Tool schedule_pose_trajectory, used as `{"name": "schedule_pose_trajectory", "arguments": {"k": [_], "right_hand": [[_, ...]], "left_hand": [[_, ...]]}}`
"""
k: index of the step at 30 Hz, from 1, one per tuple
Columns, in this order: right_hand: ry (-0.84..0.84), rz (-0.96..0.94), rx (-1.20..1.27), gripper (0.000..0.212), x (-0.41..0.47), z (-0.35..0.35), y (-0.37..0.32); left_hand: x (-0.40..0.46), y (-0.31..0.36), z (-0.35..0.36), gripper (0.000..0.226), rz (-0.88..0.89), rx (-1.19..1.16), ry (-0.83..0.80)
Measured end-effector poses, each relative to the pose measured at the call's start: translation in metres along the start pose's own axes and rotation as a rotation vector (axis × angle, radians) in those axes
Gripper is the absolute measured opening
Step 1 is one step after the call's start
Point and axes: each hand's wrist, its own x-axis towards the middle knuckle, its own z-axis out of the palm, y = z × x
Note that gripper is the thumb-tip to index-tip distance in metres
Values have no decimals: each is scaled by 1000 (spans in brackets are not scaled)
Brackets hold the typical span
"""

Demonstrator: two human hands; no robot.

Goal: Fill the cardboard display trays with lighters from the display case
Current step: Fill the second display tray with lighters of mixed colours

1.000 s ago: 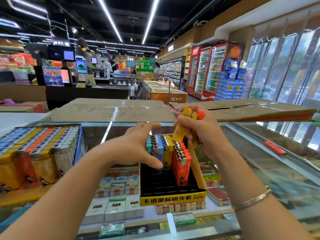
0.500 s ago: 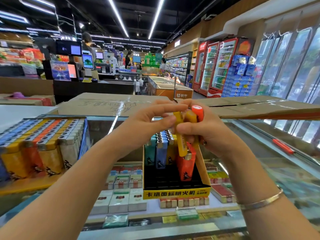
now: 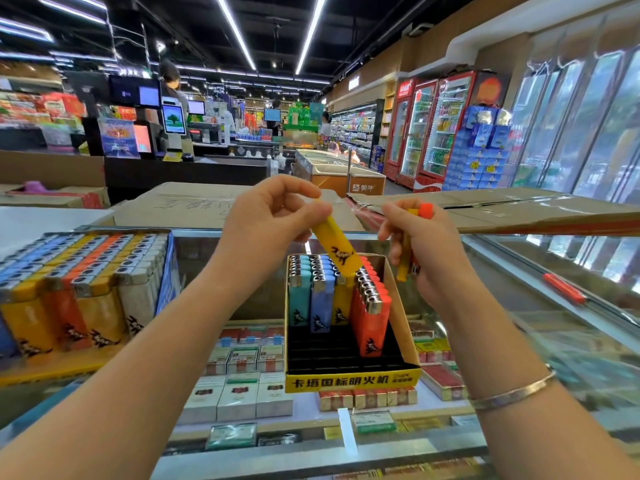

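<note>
A yellow cardboard display tray stands on the glass counter, partly filled with teal, blue, yellow and orange lighters in its back rows. My left hand pinches a yellow lighter by its top, tilted with its base over the tray's back rows. My right hand grips a small bunch of lighters, yellow and orange, just right of the tray. A full tray of lighters sits at the left.
The glass counter top shows cigarette packs inside. An orange lighter lies on the glass at the right. Flattened cardboard boxes lie behind the counter. Checkout desks, fridges and people are farther back.
My left hand rose from the tray to my right hand, took one yellow lighter from the bunch, and now holds it apart, angled down toward the tray.
</note>
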Motion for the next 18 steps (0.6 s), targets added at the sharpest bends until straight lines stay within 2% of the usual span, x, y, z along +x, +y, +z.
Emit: {"name": "schedule_pose_trajectory", "arguments": {"k": [5, 18], "right_hand": [[126, 55, -52, 16, 1, 1, 8], [119, 87, -48, 17, 2, 2, 13]], "left_hand": [[-8, -7, 9, 12, 110, 284, -126], [-13, -3, 13, 25, 153, 673, -402]]}}
